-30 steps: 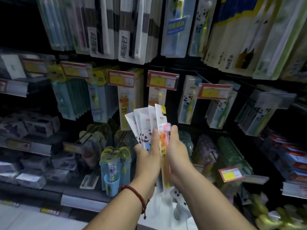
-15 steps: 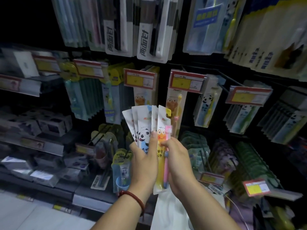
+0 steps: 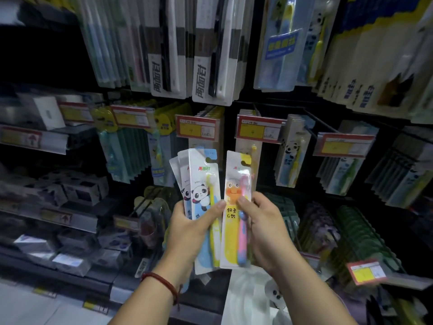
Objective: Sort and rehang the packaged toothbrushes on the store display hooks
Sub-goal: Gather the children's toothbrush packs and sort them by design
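While facing the display wall (image 3: 262,106), dark and hung top to bottom with carded brushes on wire hooks (image 3: 321,120), holding two lots of packs up before its middle row.

Across the top, the biggest cards: black-and-white packs (image 3: 203,73) printed 两面针 down the side. Beside them a clear pack (image 3: 278,46) with a blue label, lettering too blurred to read. Below, a red-and-yellow price tag (image 3: 259,131) at a hook end, its figure faint, perhaps a 4, not to be trusted. Right of that tag, a hung panda row (image 3: 290,153).

In the left hand (image 3: 189,228), a panda fan (image 3: 201,181) of several cards, gripped low, thumb across the front card. Front card marked 两面针 in red and green above a panda and a yellow brush.

In the right hand (image 3: 264,226), one duck pack (image 3: 230,242), pinched at mid-height between the thumb on its face and fingers (image 3: 262,202) wrapped behind. An orange cartoon, a pink brush, a "G" among characters not legible.

Duck pack upright, long axis vertical, hang hole (image 3: 244,163) at the top edge, just below and in front of the hook behind the price tag. Just beside the fan, a narrow gap between. Right hand judged the nearer to that hook, so likely a lift up and forward to thread the hole. Match with the cards already hung there: not possible to tell, mostly hidden.
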The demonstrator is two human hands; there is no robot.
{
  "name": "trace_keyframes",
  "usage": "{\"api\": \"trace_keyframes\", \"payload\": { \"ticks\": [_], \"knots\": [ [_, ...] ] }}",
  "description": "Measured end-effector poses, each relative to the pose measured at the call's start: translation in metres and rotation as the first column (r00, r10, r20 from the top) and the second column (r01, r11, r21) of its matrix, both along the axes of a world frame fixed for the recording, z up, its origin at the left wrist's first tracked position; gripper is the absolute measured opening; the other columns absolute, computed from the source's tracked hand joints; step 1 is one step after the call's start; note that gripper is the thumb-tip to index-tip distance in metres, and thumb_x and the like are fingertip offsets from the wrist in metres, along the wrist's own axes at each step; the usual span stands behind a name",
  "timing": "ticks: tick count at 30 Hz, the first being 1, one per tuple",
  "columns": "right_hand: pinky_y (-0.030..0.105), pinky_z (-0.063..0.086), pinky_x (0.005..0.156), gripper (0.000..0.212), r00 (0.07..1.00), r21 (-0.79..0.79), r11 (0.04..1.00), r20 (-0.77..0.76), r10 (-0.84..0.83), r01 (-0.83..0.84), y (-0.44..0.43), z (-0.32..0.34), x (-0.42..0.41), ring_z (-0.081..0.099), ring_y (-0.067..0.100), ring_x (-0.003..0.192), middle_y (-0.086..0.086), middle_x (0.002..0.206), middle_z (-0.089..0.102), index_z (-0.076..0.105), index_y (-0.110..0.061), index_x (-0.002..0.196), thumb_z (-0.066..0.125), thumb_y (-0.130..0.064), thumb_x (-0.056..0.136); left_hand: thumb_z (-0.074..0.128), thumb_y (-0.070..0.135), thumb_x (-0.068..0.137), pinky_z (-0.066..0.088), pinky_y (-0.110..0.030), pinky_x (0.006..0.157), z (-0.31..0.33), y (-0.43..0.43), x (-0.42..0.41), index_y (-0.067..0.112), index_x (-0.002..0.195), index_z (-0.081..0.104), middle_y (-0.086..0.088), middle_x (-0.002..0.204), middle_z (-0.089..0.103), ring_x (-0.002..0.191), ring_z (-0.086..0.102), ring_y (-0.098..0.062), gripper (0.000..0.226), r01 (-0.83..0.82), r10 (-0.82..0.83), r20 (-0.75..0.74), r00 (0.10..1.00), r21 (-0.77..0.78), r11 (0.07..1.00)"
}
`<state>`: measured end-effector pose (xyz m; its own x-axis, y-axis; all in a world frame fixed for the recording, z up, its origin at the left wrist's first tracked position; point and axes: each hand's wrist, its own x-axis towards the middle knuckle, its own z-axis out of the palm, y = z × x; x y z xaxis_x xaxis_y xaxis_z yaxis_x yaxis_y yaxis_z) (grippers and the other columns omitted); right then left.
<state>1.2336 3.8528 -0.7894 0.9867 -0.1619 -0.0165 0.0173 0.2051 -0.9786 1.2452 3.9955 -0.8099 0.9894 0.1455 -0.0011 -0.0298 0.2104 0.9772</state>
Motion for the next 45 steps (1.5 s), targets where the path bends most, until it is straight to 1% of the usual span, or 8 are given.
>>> {"api": "trace_keyframes", "payload": {
  "ticks": [5, 10, 18, 23, 28, 33, 39, 45],
  "knots": [
    [0.034, 0.058, 0.084, 0.016, 0.979, -0.397, 0.914, 0.206, -0.001, 0.085, -0.007, 0.013, 0.005, 0.072, 0.01, 0.095, -0.01, 0.101, 0.075, 0.068, -0.03, 0.111, 0.056, -0.021, 0.104, 0.096, 0.035, 0.069, 0.065, -0.05, 0.08, -0.008, 0.015, 0.008, 0.017, 0.113, 0.068, -0.001, 0.101, 0.08, 0.087, 0.079, -0.022, 0.055, -0.03, 0.03, -0.001, 1.0, 0.081, 0.996],
    [0.008, 0.049, 0.066, 0.016, 0.957, -0.306, 0.928, 0.256, -0.135, 0.212, -0.007, 0.022, 0.025, 0.067, -0.01, 0.081, -0.015, 0.097, 0.071, 0.062, -0.033, 0.109, 0.056, -0.019, 0.104, 0.095, 0.033, 0.07, 0.065, -0.041, 0.077, -0.008, 0.013, 0.007, 0.017, 0.108, 0.07, 0.002, 0.097, 0.08, 0.084, 0.078, -0.017, 0.048, -0.039, 0.04, -0.005, 0.999, 0.117, 0.992],
    [0.039, 0.06, 0.082, 0.014, 0.925, -0.214, 0.913, 0.241, -0.295, 0.347, -0.007, 0.019, 0.045, 0.072, 0.014, 0.09, -0.005, 0.099, 0.075, 0.064, -0.027, 0.115, 0.056, -0.031, 0.104, 0.095, 0.033, 0.068, 0.065, -0.04, 0.075, -0.012, 0.016, 0.007, 0.016, 0.109, 0.07, 0.001, 0.097, 0.08, 0.084, 0.079, -0.017, 0.05, -0.005, 0.01, -0.031, 0.999, 0.155, 0.988],
    [0.027, 0.054, 0.072, 0.029, 0.913, -0.331, 0.854, 0.218, -0.344, 0.401, -0.016, 0.012, 0.045, 0.065, 0.005, 0.087, -0.012, 0.098, 0.067, 0.058, -0.021, 0.126, 0.063, -0.034, 0.1, 0.099, 0.043, 0.06, 0.065, -0.048, 0.081, -0.017, 0.018, 0.008, 0.018, 0.11, 0.068, 0.001, 0.098, 0.08, 0.087, 0.079, -0.02, 0.064, 0.029, -0.017, -0.063, 0.998, 0.195, 0.98],
    [0.031, 0.049, 0.094, 0.031, 0.854, -0.578, 0.63, 0.346, -0.387, 0.519, -0.019, -0.003, 0.027, 0.055, 0.011, 0.114, -0.006, 0.125, 0.056, 0.058, -0.025, 0.124, 0.068, -0.029, 0.095, 0.093, 0.062, 0.048, 0.065, -0.05, 0.083, -0.019, 0.012, 0.007, 0.024, 0.112, 0.065, 0.005, 0.1, 0.079, 0.089, 0.078, -0.018, 0.079, 0.004, 0.013, -0.066, 0.998, 0.253, 0.968],
    [0.032, 0.063, 0.071, 0.017, 0.991, -0.357, 0.927, 0.112, -0.08, 0.115, -0.006, -0.005, 0.005, 0.074, 0.019, 0.088, 0.002, 0.101, 0.073, 0.067, -0.021, 0.109, 0.072, -0.028, 0.094, 0.09, 0.069, 0.052, 0.062, -0.042, 0.084, -0.017, 0.003, -0.004, 0.034, 0.114, 0.058, 0.015, 0.104, 0.074, 0.096, 0.072, -0.008, 0.078, -0.075, 0.069, 0.029, 0.997, 0.393, 0.917],
    [0.034, 0.063, 0.073, 0.028, 0.993, -0.294, 0.952, 0.046, 0.108, -0.09, -0.005, -0.01, -0.025, 0.075, 0.015, 0.097, -0.002, 0.104, 0.077, 0.069, -0.021, 0.113, 0.078, -0.032, 0.089, 0.087, 0.048, 0.073, 0.056, -0.032, 0.065, -0.015, -0.011, -0.03, 0.041, 0.115, 0.045, 0.019, 0.097, 0.068, 0.083, 0.067, -0.005, 0.06, -0.126, 0.032, 0.153, 0.988, 0.659, 0.741],
    [0.039, 0.061, 0.084, 0.027, 0.998, -0.191, 0.982, 0.054, 0.013, -0.003, -0.027, -0.006, -0.043, 0.075, 0.017, 0.104, -0.004, 0.112, 0.078, 0.067, -0.02, 0.118, 0.075, -0.02, 0.091, 0.078, 0.049, 0.086, 0.051, -0.023, 0.072, -0.016, -0.037, -0.046, 0.046, 0.127, 0.034, 0.019, 0.121, 0.061, 0.101, 0.064, -0.008, 0.06, 0.009, -0.18, 0.194, 0.964, 0.655, 0.756]
  ]
}}
